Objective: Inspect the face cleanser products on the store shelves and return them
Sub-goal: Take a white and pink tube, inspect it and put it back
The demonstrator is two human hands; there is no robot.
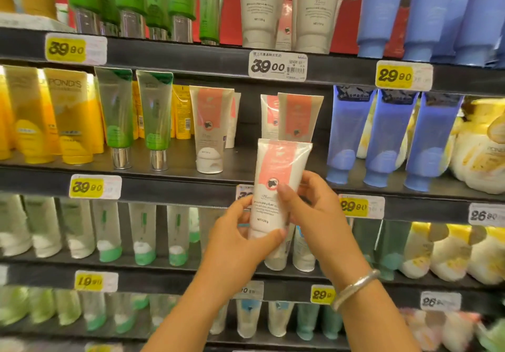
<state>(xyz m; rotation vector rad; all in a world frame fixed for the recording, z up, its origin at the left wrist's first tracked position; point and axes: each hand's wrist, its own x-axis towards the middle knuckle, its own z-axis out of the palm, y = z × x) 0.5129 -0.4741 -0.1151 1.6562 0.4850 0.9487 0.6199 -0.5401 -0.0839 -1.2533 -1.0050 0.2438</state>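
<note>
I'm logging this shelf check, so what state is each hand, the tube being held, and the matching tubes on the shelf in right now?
Left hand: grips the tube's lower end, near the cap.
Right hand: grips the tube's right side, thumb across the label.
Pink-and-white tube: held upright, cap down, off the shelf.
Matching tubes on the shelf: standing cap down.
Silver bangle: worn on the right wrist.
</note>
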